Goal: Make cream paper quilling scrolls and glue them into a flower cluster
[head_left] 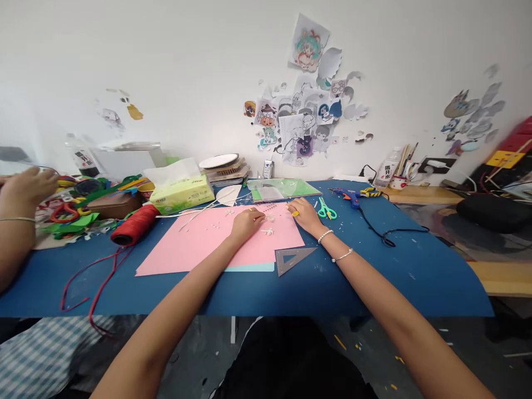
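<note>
My left hand (pixel 246 224) rests over a pink sheet of paper (pixel 187 244), its thumb and fingers pinched together. What they hold, if anything, is too small to make out. Beside those fingertips lie small white flower-like pieces (pixel 268 231) and a patch of tiny dark dots (pixel 272 207). My right hand (pixel 306 215) lies at the sheet's right edge, fingers stretched out and slightly bent, with a yellow band (pixel 295 213) on one finger. Green-handled scissors (pixel 327 209) lie just right of it. A grey set square (pixel 294 259) overlaps the sheet's lower right corner.
A glue gun (pixel 351 196) with a black cord and yellow pliers (pixel 374 193) lie at the right. Left stand a tissue pack (pixel 183 193) and a red yarn spool (pixel 135 224). Another person's hand (pixel 29 188) is at far left, by craft scraps.
</note>
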`<state>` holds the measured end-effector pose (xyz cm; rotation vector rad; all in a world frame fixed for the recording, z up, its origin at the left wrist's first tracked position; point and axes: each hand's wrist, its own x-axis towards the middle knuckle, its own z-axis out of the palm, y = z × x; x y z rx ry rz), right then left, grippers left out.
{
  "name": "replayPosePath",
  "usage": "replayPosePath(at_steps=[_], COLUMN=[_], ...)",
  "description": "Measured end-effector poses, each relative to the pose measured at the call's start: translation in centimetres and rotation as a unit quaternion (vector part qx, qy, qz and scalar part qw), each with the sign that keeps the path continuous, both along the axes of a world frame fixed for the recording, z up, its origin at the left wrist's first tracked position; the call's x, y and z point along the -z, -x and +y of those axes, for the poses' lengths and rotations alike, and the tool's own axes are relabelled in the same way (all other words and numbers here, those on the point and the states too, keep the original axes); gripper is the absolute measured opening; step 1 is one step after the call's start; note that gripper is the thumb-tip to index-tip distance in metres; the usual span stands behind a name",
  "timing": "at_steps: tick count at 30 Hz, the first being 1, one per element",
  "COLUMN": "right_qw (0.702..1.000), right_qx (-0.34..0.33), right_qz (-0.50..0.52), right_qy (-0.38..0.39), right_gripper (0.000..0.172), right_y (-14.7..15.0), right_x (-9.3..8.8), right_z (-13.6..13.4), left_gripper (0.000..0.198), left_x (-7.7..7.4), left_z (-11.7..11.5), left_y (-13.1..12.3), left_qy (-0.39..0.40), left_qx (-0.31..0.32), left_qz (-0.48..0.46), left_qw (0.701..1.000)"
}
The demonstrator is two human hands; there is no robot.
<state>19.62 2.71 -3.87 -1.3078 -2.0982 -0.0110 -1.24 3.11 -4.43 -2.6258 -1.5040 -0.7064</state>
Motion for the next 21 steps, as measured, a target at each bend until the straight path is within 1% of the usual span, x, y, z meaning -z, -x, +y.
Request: replayPosePath(at_steps=[3,6,12,16,18,21], right_qw=[0.999,0.994,0.976,0.968,0.97,0.98], right_qx=[0.024,0.053,0.096,0.091,0.085,0.072], right_qz=[0.046,0.094,0.158,0.16,0.142,0.094], right_qy=[0.005,0.027,0.118,0.173,0.179,0.162], right_gripper=[0.027,0.028,0.029,0.029,0.029,0.03], right_y=[-0.1,-0.2,0.2,0.6,0.8,1.0], right_x=[0.2,0.4,0.4,0.0,-0.2,-0.6], right_z=[0.1,0.3,0.5,-0.3,-0.9,-1.6], left_gripper=[0.023,0.024,0.025,0.025,0.025,0.025], left_x=[0.0,-0.1,-0.2,-0.6,-1.0,-1.8], left_z=[-0.5,-0.8,-0.9,-1.3,-1.7,-2.2], left_y=[-0.1,-0.2,-0.2,0.1,0.4,0.7], left_qy=[-0.003,0.001,0.009,0.011,0.007,-0.009], left_qx=[-0.011,-0.022,-0.066,-0.077,-0.075,-0.074], left_qz=[0.018,0.032,0.044,0.057,0.066,0.078], left_qw=[1.0,0.999,0.997,0.995,0.995,0.994])
